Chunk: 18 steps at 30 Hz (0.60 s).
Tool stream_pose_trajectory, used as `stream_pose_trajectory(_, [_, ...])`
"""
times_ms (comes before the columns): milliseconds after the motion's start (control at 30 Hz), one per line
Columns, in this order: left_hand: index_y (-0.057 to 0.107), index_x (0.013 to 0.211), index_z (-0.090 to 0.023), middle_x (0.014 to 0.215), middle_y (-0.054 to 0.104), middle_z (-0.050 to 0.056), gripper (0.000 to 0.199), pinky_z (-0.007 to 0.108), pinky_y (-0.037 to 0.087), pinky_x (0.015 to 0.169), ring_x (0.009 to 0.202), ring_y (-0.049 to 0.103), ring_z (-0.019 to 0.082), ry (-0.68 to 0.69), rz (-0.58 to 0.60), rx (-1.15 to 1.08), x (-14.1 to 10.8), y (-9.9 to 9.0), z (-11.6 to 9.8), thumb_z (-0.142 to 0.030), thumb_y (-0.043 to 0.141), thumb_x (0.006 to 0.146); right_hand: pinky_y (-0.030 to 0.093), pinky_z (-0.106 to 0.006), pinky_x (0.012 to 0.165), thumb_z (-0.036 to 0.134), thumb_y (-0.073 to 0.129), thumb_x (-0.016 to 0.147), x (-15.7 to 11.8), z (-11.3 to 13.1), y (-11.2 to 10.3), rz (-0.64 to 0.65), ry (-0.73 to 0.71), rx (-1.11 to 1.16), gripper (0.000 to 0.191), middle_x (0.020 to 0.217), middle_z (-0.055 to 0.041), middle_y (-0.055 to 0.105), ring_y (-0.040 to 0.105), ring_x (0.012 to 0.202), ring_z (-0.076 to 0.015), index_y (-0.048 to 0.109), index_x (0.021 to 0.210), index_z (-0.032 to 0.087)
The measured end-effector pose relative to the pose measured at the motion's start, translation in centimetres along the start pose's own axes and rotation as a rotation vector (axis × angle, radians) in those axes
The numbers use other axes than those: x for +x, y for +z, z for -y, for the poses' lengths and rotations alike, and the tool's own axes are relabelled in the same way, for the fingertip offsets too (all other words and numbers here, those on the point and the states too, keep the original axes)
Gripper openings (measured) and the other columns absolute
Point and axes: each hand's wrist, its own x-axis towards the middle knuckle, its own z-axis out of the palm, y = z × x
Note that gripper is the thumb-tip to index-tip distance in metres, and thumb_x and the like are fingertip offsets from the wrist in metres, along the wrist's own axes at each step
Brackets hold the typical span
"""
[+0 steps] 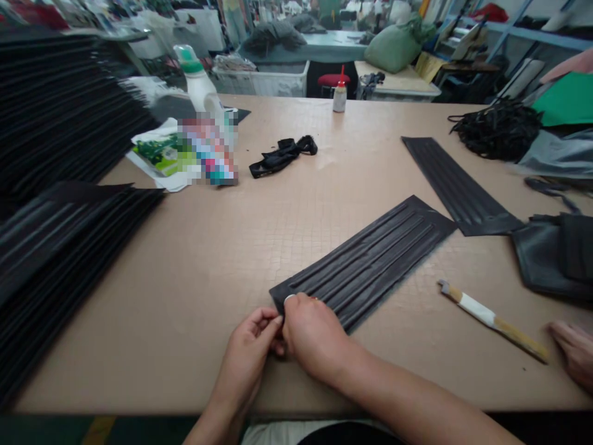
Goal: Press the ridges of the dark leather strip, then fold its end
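My left hand (246,346) and my right hand (315,335) meet at the near corner of a pleated black fabric strip (365,266) lying on a tan work table (162,321). The left fingertips pinch together at the strip's edge, partly hidden behind the right hand. My right hand presses over the corner, its fingers folded around the edge. To the right lies a wooden-handled tool (491,321) wrapped with white tape, apart from both hands.
Tall stacks of pleated black strips (65,247) fill the table's left side. Farther off are a second strip (458,185), tangled black straps (282,154), a white bottle (199,80) and a small glue bottle (340,93). Another person's hand (574,352) rests at the right edge.
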Motion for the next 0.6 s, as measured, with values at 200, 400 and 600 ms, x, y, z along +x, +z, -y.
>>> stream_pose_trajectory(200, [0.066, 0.108, -0.018, 0.076, 0.066, 0.000, 0.035, 0.024, 0.046, 0.050, 0.051, 0.053, 0.011, 0.131, -0.044, 0.087, -0.4, 1.9, -0.1, -0.048, 0.065, 0.090, 0.044, -0.026, 0.064, 0.019, 0.048, 0.095, -0.3, -3.5, 0.0, -0.095, -0.075, 0.349, 0.012, 0.074, -0.0014, 0.063, 0.059, 0.066, -0.0155, 0.053, 0.085, 0.022])
stream_pose_trajectory(400, [0.062, 0.085, -0.021, 0.069, 0.059, 0.000, 0.028, 0.024, 0.045, 0.062, 0.066, 0.057, 0.015, 0.306, -0.163, 0.281, 0.1, 2.8, -0.1, -0.044, 0.054, 0.099, 0.041, -0.024, 0.057, 0.029, 0.049, 0.096, -0.4, -4.1, 0.3, -0.124, -0.092, 0.523, 0.013, 0.069, 0.0026, 0.058, 0.052, 0.057, -0.0123, 0.053, 0.085, 0.022])
stream_pose_trajectory(600, [0.062, 0.085, -0.021, 0.081, 0.066, 0.004, 0.027, 0.025, 0.045, 0.066, 0.077, 0.061, 0.018, 0.343, -0.089, 0.310, 0.2, 2.6, 0.2, -0.042, 0.054, 0.099, 0.039, -0.025, 0.056, 0.043, 0.058, 0.097, 0.5, -3.4, -0.3, -0.074, 0.051, 0.622, 0.023, 0.067, 0.0041, 0.059, 0.055, 0.057, -0.0137, 0.050, 0.088, 0.024])
